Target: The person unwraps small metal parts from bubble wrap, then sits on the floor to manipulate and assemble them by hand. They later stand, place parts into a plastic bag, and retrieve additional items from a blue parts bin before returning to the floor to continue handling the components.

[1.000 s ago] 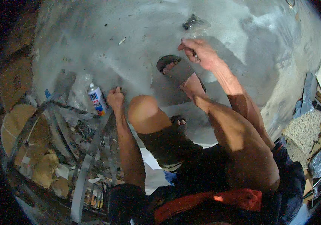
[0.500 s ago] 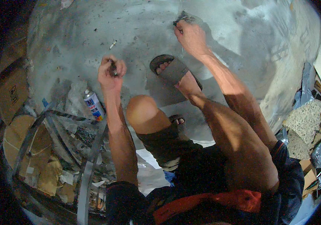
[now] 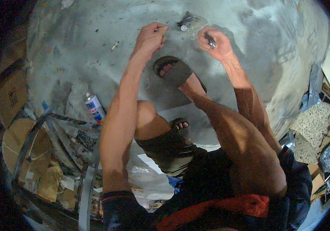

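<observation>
Bag (image 3: 188, 18) of clear plastic, with something black in it, is lying on the grey floor (image 3: 80, 50), between and just beyond my hands; a small silvery disc (image 3: 183, 28) is resting at its near edge. My right hand (image 3: 218, 44) is gripping a small dark object (image 3: 211, 40) with a shiny end. My left hand (image 3: 148, 40) is showing bent fingers, but I cannot tell whether they are pinching anything. My sandal (image 3: 180, 74) is pointing toward the gap between them.
</observation>
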Demonstrator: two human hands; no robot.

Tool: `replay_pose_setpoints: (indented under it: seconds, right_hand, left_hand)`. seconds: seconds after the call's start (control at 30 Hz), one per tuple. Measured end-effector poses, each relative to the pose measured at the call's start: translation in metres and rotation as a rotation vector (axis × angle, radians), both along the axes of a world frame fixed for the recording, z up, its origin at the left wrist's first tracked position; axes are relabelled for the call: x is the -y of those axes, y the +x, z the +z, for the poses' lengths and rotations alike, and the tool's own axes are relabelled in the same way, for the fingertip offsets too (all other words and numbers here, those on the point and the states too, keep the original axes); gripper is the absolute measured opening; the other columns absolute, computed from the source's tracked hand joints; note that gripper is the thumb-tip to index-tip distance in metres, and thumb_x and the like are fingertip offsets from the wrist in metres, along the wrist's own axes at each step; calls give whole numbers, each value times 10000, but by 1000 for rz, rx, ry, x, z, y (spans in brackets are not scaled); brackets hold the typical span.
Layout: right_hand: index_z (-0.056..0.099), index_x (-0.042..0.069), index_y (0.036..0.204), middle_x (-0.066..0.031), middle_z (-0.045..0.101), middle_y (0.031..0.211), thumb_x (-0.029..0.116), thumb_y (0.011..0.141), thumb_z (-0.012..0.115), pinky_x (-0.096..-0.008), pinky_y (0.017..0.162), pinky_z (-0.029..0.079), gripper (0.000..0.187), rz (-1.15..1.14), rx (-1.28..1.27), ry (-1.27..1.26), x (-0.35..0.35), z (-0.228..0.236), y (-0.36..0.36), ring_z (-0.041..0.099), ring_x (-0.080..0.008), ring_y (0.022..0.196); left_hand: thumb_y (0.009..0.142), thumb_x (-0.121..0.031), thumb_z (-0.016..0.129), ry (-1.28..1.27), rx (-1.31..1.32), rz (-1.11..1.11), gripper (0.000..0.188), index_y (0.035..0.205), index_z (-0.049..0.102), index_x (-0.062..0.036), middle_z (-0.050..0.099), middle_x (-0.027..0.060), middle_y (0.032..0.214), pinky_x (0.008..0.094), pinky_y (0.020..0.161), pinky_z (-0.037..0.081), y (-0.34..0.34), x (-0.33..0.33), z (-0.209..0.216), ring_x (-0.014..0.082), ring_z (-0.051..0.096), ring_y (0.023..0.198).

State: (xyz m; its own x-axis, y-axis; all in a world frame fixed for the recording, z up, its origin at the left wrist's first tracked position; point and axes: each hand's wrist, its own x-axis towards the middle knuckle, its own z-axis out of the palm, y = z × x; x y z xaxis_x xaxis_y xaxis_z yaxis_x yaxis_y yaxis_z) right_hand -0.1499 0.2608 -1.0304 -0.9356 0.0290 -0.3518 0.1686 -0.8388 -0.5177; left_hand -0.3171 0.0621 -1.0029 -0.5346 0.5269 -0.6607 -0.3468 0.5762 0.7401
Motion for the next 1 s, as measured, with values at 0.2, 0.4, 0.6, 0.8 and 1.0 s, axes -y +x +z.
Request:
replay_pose_setpoints:
  seconds: [0.2,0.4,0.6,0.8,1.0]
  right_hand:
    - [681,5,967,18,488,644,305,989,584,-245,471,289,316,-93,365,368,-5,12,-8,403,-78,531]
    - [754,94,1060,-84,683,767,300,929,636,-336,650,518,271,401,506,1052,0,12,-19,648,-194,683]
    - [693,54,1194,-182,720,843,221,939,590,-406,745,543,322,116,592,1611,15,-13,-27,697,-278,770]
    - [704,49,1147,-244,711,962,186,894,617,-440,809,543,300,117,566,1701,8,-13,-30,706,-376,878]
    - [713,44,1082,-226,709,941,161,871,622,-465,818,539,258,286,578,1801,16,-18,-33,690,-401,889]
  left_hand:
    - [922,-207,622,-163,-561,-249,218,1108,711,-138,722,179,989,467,814,526,31,-33,-46,412,681,888]
    - [912,-199,612,-120,-676,-442,261,1144,713,-134,708,197,1003,485,810,526,38,-31,-52,421,671,928]
    - [880,-266,682,-68,-741,-317,245,1094,730,-157,731,154,914,477,778,534,34,-34,-64,390,685,890]
    - [850,-244,718,-40,-810,-278,243,1076,742,-161,735,136,879,468,758,541,30,-45,-68,377,693,829]
    - [846,-214,710,-96,-834,-251,235,1072,745,-164,733,140,895,464,759,541,29,-48,-65,372,695,806]
